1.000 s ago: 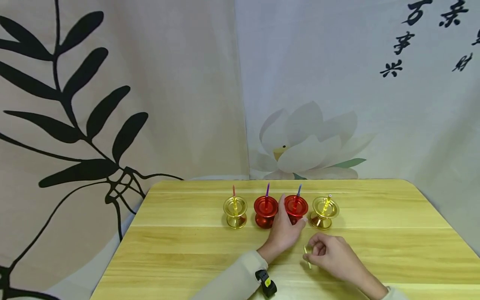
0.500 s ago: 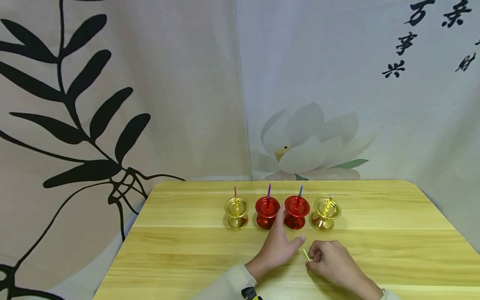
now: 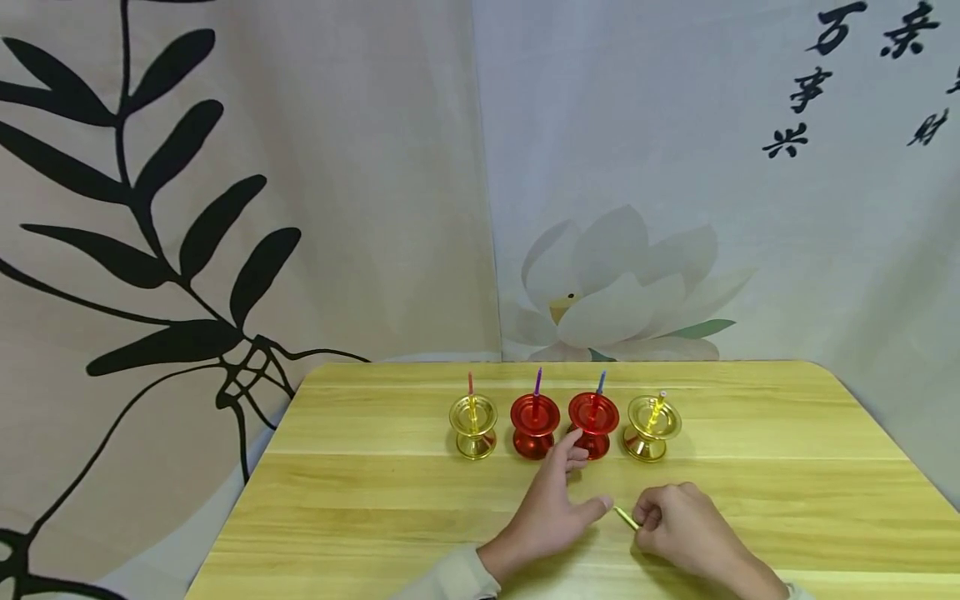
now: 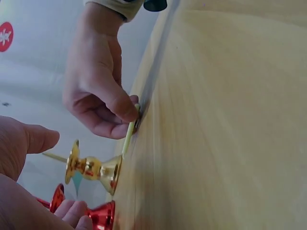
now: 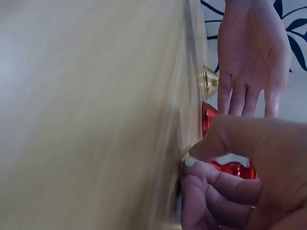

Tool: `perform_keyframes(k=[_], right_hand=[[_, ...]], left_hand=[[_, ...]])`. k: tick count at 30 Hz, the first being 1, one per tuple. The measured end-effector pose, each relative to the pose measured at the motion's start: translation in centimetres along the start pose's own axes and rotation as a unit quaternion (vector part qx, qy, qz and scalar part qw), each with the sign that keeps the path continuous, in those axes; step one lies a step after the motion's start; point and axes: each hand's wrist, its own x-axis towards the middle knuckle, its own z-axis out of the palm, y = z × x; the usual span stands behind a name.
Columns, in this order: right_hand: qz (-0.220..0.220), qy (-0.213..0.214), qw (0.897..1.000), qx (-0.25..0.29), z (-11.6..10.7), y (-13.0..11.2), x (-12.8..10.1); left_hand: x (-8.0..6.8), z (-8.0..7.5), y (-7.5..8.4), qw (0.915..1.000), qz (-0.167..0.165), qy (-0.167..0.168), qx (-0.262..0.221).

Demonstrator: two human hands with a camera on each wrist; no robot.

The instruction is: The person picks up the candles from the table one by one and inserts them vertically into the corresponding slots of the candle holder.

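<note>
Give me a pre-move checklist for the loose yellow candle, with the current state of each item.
1. Right hand grips the yellow candle: ok, pinched at its near end, as the left wrist view shows too.
2. Left hand free: ok, fingers straight, holding nothing.
3. Left hand clear of the holders: cannot tell, its fingertips lie right by the right red holder.
4. An empty holder for the candle: not ok, the left gold holder, left red holder, right red holder and right gold holder each carry a candle.
5. Candles upright: not ok, the one in the right gold holder leans.
6. Candle clear of the table: cannot tell.
</note>
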Motion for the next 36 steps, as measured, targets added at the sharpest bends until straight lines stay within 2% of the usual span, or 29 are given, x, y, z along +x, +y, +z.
perform_keyframes(k=[5, 9, 14, 21, 27, 36], right_hand=[[0.020, 0.008, 1.000, 0.000, -0.8, 0.5, -0.5], [0.018, 0.027, 0.999, -0.002, -1.5, 1.1, -0.7], [0.019, 0.050, 0.999, 0.000, -2.5, 1.7, -0.9], [0.054, 0.079, 0.995, 0.005, -3.8, 1.8, -0.9], [0.073, 0.105, 0.992, 0.009, -4.9, 1.9, -0.5], [0.095, 0.152, 0.984, 0.017, -6.2, 1.8, 0.2]], left_hand=[[0.4, 0.7, 0.5, 0.9994, 0.027, -0.019, -0.008], [1.1, 1.5, 1.1, 0.9988, 0.043, -0.023, -0.005], [2.3, 2.7, 1.8, 0.9982, 0.056, -0.016, 0.007], [4.0, 3.8, 2.6, 0.9964, 0.074, 0.000, 0.040], [5.4, 4.7, 3.0, 0.9952, 0.068, 0.031, 0.064], [6.9, 6.6, 3.3, 0.9961, 0.032, 0.058, 0.059]])
